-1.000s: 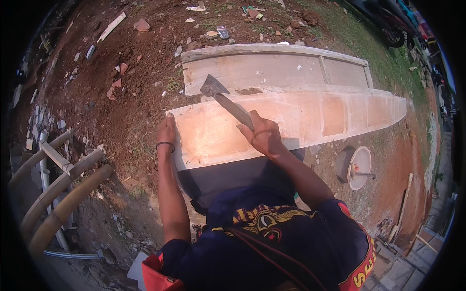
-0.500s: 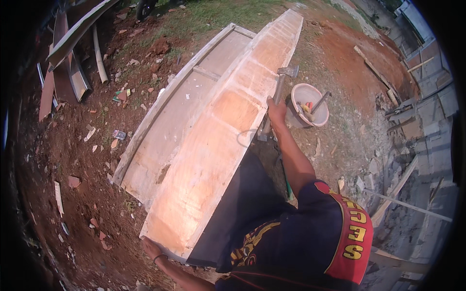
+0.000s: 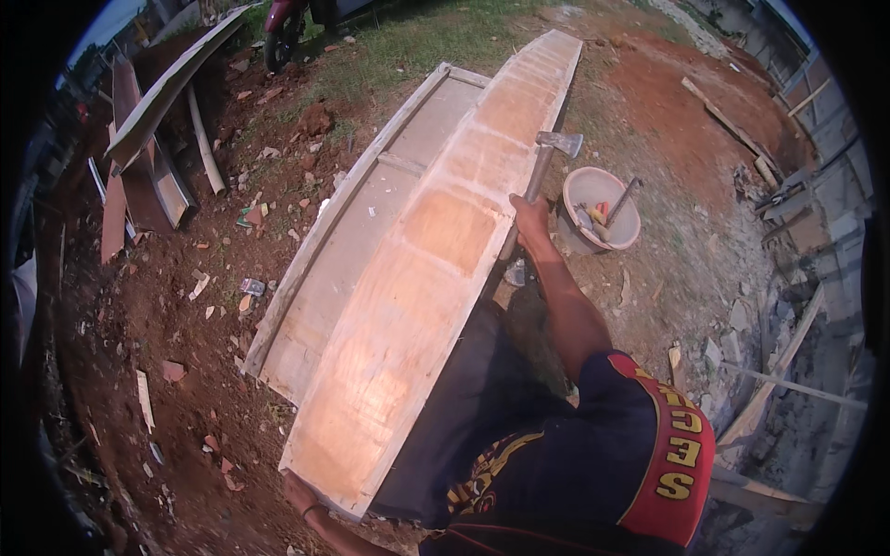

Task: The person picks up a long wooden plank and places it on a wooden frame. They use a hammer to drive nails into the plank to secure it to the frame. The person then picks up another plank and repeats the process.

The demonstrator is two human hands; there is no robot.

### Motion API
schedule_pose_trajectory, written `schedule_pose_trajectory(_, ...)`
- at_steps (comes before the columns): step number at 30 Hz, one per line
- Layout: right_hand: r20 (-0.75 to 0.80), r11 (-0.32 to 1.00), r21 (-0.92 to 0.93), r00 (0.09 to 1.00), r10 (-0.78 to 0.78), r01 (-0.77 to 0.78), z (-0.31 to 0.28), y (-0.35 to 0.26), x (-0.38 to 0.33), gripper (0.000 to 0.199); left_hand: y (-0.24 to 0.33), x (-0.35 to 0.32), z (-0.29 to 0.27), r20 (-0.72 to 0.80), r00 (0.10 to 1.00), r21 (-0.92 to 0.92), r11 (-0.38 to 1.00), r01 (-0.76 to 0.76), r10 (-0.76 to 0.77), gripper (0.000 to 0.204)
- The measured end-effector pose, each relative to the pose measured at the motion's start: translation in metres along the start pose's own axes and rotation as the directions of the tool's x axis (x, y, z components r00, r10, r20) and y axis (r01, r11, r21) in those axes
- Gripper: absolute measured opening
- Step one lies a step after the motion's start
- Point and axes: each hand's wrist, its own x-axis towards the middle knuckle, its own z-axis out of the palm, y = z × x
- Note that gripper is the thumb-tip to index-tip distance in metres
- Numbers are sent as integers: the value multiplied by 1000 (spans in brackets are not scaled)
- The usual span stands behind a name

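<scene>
Touching the near left corner of a long wooden panel (image 3: 399,310), the left hand (image 3: 301,493) sits at the panel's closest end; its fingers are partly hidden, so I cannot tell how far they close. The panel stretches forward from there, passing left of the right hand (image 3: 531,222), which is wrapped around the handle of a hatchet (image 3: 538,172) just by the panel's right edge. Along the panel's left side lies a framed board (image 3: 320,246), partly covered by it. Near the hatchet, on its right, a pale bucket (image 3: 629,225) holds several tools. Farther off, long planks (image 3: 148,181) are heaped at left, near a motorbike wheel (image 3: 281,48).
</scene>
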Motion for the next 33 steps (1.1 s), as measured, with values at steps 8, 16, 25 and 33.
schedule_pose_trajectory(8, 41, 984, 133, 992, -123, 117, 24, -6, 3, 37, 31, 24, -10, -59, 993, 220, 969, 109, -98, 70)
schedule_pose_trajectory(16, -86, 931, -361, 992, -88, 51, 32, 9, -14, 29, 44, 45, -13, -77, 953, 350, 888, 300, -292, 72)
schedule_pose_trajectory(25, -88, 856, -517, 994, -72, 16, 41, -12, -24, 39, 263, 54, 159, 18, 783, 635, 598, -489, 622, 55)
schedule_pose_trajectory(33, -117, 732, -676, 993, 0, -79, 44, 1, -19, 41, 290, 58, 231, 298, 813, 555, 602, -574, 501, 67)
